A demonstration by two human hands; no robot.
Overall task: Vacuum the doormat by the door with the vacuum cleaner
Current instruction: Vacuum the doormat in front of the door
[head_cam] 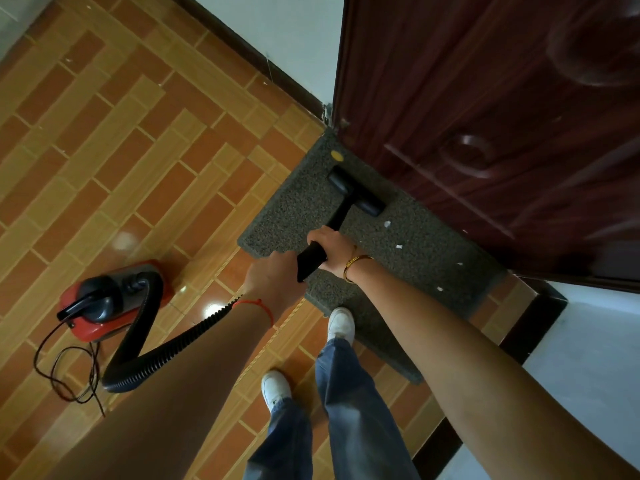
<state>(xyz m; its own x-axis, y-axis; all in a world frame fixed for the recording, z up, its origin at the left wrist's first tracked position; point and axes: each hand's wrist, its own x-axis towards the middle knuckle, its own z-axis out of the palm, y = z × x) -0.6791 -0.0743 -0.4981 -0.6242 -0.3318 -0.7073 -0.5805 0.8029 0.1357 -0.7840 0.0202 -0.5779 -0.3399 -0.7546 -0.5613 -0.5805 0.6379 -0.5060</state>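
both hands grip the black wand (pixel 313 258): right hand (pixel 330 249) higher toward the floor head (pixel 356 195), left hand (pixel 275 280) behind it. that head sits on the grey doormat (pixel 287 209) beside the door (pixel 485 116). the wand looks rigid and light; the ribbed hose (pixel 156 362) will probably drag, so a two-handed hold suits.

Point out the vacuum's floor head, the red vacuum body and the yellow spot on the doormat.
floor head (pixel 356 195), head view, top of the black nozzle.
red vacuum body (pixel 104 303), head view, dark top housing.
yellow spot (pixel 337 155), head view, its centre.
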